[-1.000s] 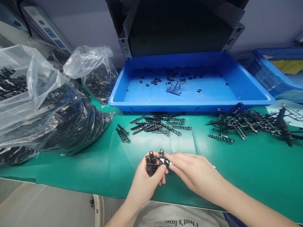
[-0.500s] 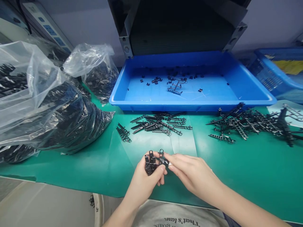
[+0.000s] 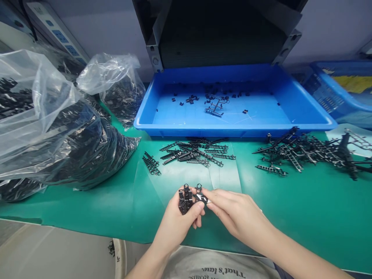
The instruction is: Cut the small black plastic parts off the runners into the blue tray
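Left hand (image 3: 181, 221) clutches black parts (image 3: 186, 199) over counter (image 3: 116, 213); right hand (image 3: 236, 211) closed around apparent cutters (image 3: 201, 198). Likely working the ringed piece (image 3: 198, 188); next move needs steady left grip.

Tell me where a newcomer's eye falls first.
First, the wide, bright-blue plastic tray with small black pieces scattered inside, at the back of the green tabletop. Next, the large clear plastic bag bulging with black parts at the left. Then, front centre, the left hand gripping a bunch of black plastic pieces, the right hand close beside.
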The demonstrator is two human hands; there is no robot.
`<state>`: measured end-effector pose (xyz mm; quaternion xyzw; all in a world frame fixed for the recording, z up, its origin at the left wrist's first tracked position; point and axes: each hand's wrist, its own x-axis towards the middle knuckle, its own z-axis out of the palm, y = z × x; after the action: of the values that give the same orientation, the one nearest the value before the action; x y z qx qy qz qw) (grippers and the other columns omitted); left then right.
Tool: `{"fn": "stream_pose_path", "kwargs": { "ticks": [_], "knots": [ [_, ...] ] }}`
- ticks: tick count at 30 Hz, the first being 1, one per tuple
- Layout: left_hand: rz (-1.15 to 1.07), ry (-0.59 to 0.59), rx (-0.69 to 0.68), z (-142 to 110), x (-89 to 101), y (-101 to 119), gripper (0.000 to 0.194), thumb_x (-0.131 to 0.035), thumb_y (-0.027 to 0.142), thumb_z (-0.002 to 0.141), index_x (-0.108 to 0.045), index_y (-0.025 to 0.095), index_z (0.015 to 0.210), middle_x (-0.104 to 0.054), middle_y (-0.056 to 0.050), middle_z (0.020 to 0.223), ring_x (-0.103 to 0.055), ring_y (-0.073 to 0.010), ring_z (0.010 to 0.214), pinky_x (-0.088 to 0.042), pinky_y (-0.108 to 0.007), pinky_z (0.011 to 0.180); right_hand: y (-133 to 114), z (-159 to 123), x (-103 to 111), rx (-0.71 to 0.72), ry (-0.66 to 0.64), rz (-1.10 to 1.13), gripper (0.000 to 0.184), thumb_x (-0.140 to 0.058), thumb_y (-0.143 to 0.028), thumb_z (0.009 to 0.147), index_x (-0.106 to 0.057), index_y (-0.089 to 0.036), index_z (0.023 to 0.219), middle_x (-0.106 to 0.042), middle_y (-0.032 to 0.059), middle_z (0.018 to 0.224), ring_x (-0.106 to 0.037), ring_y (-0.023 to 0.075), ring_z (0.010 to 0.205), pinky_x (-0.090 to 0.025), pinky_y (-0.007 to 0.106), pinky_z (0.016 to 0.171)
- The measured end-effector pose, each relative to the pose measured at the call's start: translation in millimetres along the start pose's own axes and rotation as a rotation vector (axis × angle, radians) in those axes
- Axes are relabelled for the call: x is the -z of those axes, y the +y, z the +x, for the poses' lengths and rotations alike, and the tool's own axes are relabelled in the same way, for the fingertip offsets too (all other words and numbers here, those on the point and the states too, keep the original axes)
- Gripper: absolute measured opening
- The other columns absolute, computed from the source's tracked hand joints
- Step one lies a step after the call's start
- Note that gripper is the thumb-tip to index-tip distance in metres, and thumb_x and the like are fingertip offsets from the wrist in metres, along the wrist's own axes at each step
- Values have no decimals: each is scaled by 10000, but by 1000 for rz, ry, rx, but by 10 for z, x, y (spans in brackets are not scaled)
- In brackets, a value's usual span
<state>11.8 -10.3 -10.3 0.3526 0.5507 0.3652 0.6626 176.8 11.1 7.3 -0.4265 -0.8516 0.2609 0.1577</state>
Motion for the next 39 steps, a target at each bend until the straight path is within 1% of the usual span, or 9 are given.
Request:
{"fn": "stream_pose_path", "kwargs": {
  "ticks": [7, 13, 18, 23, 27, 32, 33, 36, 39],
  "knots": [
    [-11, 113, -12, -39, -34, 25, 197, -571, 320, 765, -470, 166, 834, -528, 62, 513, -456, -72, 386, -367, -182, 393, -53, 3, -110, 24, 109, -61, 316, -319, -210, 916, -567, -170, 1107, -688, 25, 859, -638, 153, 682, -475, 249, 510],
    [-225, 119, -24, -59, -71, 73, 201, -587, 305, 754, -466, 155, 813, -494, 68, 474, -400, -52, 353, -323, -165, 375, -26, 64, -215, 109, 262, -166, 324, -297, -237, 930, -557, -142, 1099, -687, 51, 823, -640, 153, 684, -481, 246, 545],
    [-263, 193, -38, -75, -13, 105, 290, -631, 321, 720, -508, 128, 897, -593, -5, 612, -478, -87, 443, -378, -197, 427, 166, 374, -88, -127, 87, -431, 309, -431, -338, 877, -517, -180, 1128, -648, 60, 918, -647, 183, 740, -478, 252, 524],
    [-132, 279, -195, -178, 118, 265, 237, -616, 351, 731, -546, 142, 818, -548, 27, 543, -473, -86, 430, -391, -213, 456, 290, 623, 51, -191, 81, -530, 151, -460, -252, 844, -564, -177, 925, -598, 82, 888, -624, 210, 531, -385, 273, 390],
    [199, 503, -539, -391, 295, 646, 196, -615, 351, 733, -518, 187, 690, -526, 39, 498, -482, -102, 419, -393, -229, 452, 369, 659, 81, -197, 103, -551, 123, -443, -251, 841, -538, -184, 880, -579, 78, 851, -596, 211, 471, -336, 267, 365],
    [726, 1131, -1053, -645, 746, 1486, 196, -674, 330, 699, -527, 226, 779, -561, 30, 762, -561, -156, 732, -434, -308, 775, 475, 585, 148, -209, 42, -533, 229, -314, -287, 870, -514, -197, 806, -540, 65, 785, -569, 199, 442, -369, 288, 380],
    [835, 1161, -1092, -650, 880, 1669, 244, -691, 375, 673, -536, 229, 793, -558, 35, 774, -555, -161, 766, -424, -308, 799, 502, 551, 163, -202, 42, -510, 245, -296, -298, 868, -506, -200, 789, -538, 63, 776, -566, 197, 436, -375, 290, 378],
    [1021, 1049, -871, -591, 1260, 2114, 545, -589, 575, 688, -527, 175, 1052, -613, -15, 872, -569, -218, 872, -406, -331, 812, 616, 425, 188, -165, 118, -392, 257, -280, -351, 858, -492, -224, 790, -564, 63, 801, -581, 201, 470, -392, 288, 376],
    [960, 1018, -885, -554, 1353, 2265, 647, -228, 639, 824, -589, 130, 992, -630, -73, 993, -551, -233, 990, -363, -354, 889, 711, 293, 208, -122, 239, -222, 249, -325, -427, 841, -498, -252, 804, -606, 57, 807, -597, 203, 522, -415, 281, 397]
  ]
}}
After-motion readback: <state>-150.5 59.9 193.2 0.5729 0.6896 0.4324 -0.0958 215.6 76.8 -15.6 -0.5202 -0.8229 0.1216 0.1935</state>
